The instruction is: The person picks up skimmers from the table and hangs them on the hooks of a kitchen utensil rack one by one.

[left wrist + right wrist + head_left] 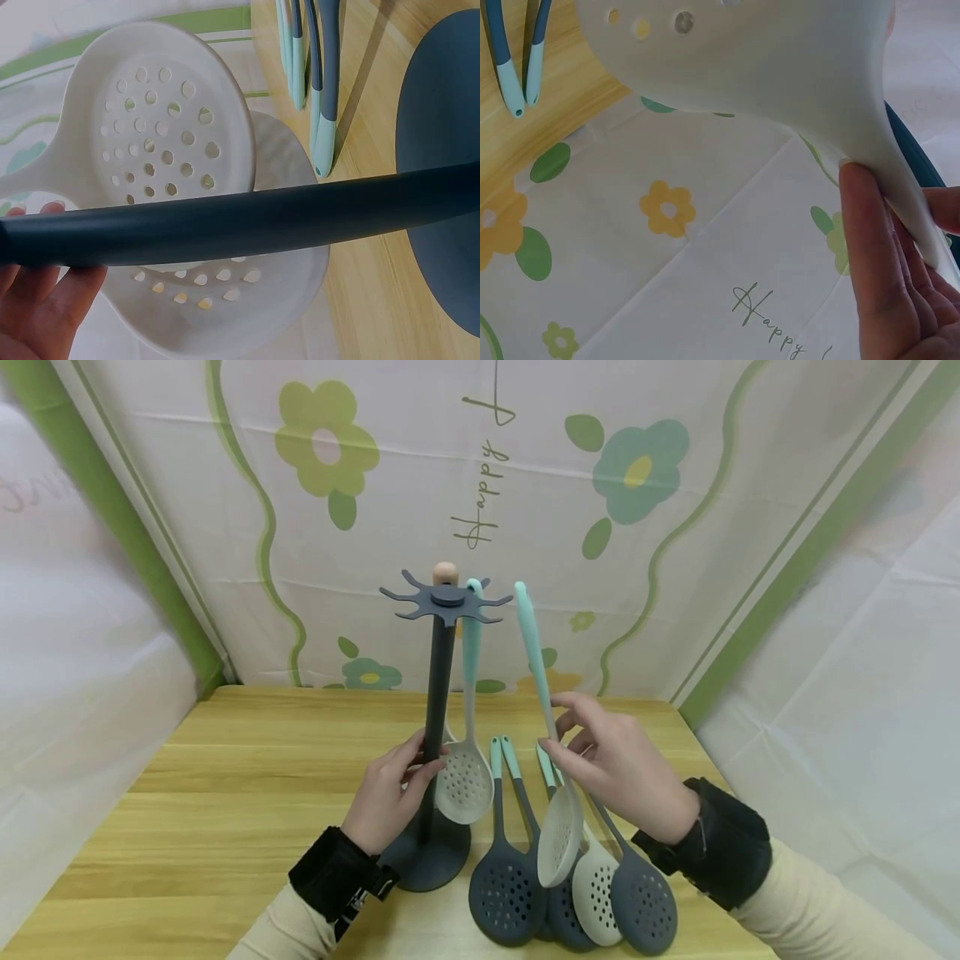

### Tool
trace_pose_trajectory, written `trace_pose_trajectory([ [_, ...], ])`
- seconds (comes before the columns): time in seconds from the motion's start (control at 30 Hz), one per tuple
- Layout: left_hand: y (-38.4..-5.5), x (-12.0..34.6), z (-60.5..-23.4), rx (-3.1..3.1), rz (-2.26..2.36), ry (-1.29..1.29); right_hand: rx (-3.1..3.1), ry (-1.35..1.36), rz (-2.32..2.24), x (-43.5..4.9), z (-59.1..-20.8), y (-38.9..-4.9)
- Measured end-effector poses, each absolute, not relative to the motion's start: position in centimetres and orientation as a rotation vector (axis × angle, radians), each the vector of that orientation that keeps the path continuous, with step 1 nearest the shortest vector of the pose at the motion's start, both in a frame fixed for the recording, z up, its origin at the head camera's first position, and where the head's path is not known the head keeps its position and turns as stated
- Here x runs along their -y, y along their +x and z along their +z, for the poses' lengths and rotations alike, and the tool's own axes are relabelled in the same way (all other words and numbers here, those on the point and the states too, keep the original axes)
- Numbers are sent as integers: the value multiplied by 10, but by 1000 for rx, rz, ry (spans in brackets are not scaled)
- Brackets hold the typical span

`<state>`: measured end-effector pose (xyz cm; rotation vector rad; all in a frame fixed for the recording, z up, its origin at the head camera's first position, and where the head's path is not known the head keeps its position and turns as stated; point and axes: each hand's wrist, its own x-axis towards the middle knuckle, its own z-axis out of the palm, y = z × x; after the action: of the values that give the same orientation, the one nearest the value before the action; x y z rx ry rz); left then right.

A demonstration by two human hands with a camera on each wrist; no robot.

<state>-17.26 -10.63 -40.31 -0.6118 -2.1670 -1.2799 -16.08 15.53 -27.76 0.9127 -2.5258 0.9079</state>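
Hanging utensils seems the step in hand: the head view shows the right hand (626, 760) pinching a white skimmer (558, 843) between rack (447, 597) and table's (666, 720) right edge. Left wrist: left hand (45, 307) grips the post (300, 214). Right wrist: fingers (877, 247) hold the shaft (904, 187); next likely calls for aiming its handle (528, 631) at a hook (491, 602).

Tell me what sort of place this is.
Probably a small makeshift booth rather than a real kitchen: flower-printed cloth hangs behind a wooden table, pale sheets close both sides, and the only kitchenware in view is a stand with skimmers.
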Motion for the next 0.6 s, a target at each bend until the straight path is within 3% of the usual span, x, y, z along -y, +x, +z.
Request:
trace_pose_trajectory([
  [0.6,-173,107,-404,2159,-1277,-628,2522,966,897,-151,-280,-163],
])
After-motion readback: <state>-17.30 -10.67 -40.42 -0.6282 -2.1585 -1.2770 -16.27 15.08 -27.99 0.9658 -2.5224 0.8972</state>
